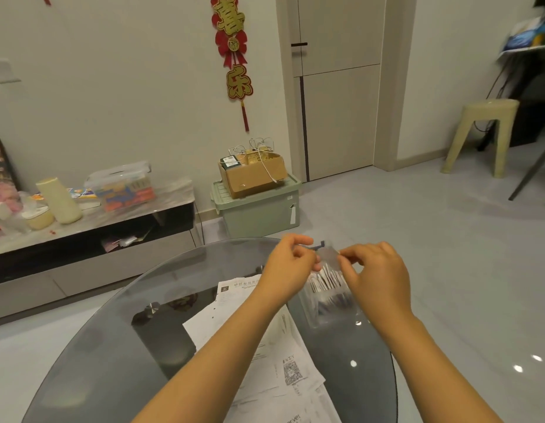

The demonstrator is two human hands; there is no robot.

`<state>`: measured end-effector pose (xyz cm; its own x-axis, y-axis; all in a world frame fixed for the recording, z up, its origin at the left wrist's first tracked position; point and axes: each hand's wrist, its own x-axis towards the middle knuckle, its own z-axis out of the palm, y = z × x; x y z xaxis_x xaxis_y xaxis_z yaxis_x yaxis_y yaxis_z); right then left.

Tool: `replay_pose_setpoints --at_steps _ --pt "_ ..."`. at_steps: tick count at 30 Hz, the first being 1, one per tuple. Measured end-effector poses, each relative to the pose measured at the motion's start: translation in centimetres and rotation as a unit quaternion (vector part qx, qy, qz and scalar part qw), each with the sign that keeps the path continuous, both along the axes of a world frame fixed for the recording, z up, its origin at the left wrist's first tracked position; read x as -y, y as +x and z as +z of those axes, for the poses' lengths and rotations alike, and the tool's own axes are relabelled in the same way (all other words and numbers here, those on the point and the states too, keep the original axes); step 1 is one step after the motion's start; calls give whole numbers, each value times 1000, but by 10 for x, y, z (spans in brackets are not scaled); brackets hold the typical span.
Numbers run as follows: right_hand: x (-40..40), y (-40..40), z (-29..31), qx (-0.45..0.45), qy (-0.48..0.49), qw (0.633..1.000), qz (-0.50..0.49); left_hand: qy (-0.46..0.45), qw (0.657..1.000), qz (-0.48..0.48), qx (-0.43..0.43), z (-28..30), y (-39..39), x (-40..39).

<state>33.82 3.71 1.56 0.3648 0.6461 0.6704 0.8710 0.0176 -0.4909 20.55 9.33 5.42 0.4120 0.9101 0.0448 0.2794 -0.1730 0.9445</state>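
Holding the clear pouch (333,311) up over the round glass counter (97,355), I have both grips on its top edge. The left grip (291,264) pinches the corner by the dark slider (318,245), and the right grip (376,274) pinches the opposite side of the mouth. I judge the 2 pinches pull the rim taut so the slider can run along it; whether that would open or seal it I cannot tell. The pouch hangs upright, so the white slips (324,282) inside cannot spill. Loose printed papers (265,346) lie spread on the counter below my forearms, perhaps meant for the pouch.
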Motion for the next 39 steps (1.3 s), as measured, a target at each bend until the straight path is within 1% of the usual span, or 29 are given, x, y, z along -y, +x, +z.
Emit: replay_pose_setpoints --at_steps 2,3,5,6,8,9,12,15,19,25,30,34,39 --pt "-4 10 0 -36 -39 998 -33 85 992 -45 -78 -12 6 -7" --pt "-5 15 0 -50 -59 996 -41 127 980 -77 -132 -18 8 -10" --pt "-10 19 -1 -66 -88 993 -43 209 938 -147 -234 -28 14 -18" --pt "-11 19 -1 -69 -93 992 -42 246 914 -178 -270 -31 16 -21" --pt "-12 17 -1 -69 -95 992 -43 303 875 -221 -308 -35 22 -26" --pt "-12 16 -1 -66 -99 992 -45 322 860 -233 -319 -37 23 -28" --pt "-15 16 -3 -72 -125 988 -59 352 833 -250 -346 -46 26 -35" --pt "-21 17 -4 -79 -152 982 -77 367 831 -253 -334 -53 27 -40" --pt "-25 10 -5 -51 -192 976 -85 385 837 -234 -311 -57 26 -40" --pt "-36 3 -11 -9 -286 950 -122 368 850 -227 -301 -59 19 -42" --pt "-38 4 -8 -11 -346 929 -132 333 868 -232 -286 -59 17 -43" --pt "-39 7 -8 -33 -351 929 -111 322 871 -240 -284 -58 17 -43" --pt "-36 14 -8 -118 -300 945 -56 317 869 -243 -291 -57 16 -42"
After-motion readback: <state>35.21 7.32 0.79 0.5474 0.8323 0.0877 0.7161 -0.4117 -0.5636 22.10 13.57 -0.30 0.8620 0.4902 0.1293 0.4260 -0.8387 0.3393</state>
